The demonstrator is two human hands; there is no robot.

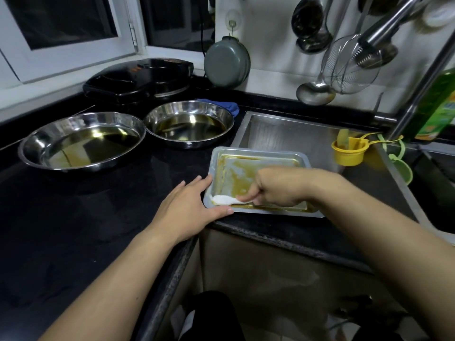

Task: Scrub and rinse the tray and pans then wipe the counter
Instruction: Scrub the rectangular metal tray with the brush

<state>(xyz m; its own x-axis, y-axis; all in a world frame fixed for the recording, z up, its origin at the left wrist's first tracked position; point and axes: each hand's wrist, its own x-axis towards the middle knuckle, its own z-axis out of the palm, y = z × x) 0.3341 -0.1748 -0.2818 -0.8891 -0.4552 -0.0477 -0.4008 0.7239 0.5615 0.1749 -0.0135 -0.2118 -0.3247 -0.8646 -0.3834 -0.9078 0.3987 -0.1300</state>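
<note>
I am at the first step, I think: scrubbing the tray (258, 163). It lies at the front edge of the black counter (98, 205), partly over the steel draining board (295, 136) beside it, and its floor is smeared with brownish-yellow residue. My right hand (283, 188) is curled around a white wad (222, 200), a cloth or a sponge, I cannot tell which, and presses it into the near left corner of the tray. My left hand (194, 205) lies flat with straight fingers against the left rim of the tray and holds nothing; it seems to steady the tray.

The two round pans (81, 141) (189, 124) stand on the counter further back, touching each other, each with a shallow layer of yellowish oily liquid. They look untouched, so most of the task is still ahead.

For the next move I would drag the wad across the stained floor toward the far edge while the left hand braces the rim, because the tray may slide on the smooth counter.

Some things I cannot make out. The right fingers are mostly hidden under the hand itself, so the exact grip is unclear. The tap (384, 33) is cut off at the upper right, the basin is only a dark strip at the right edge, and the green bottle (435, 107) is blurred.
</note>
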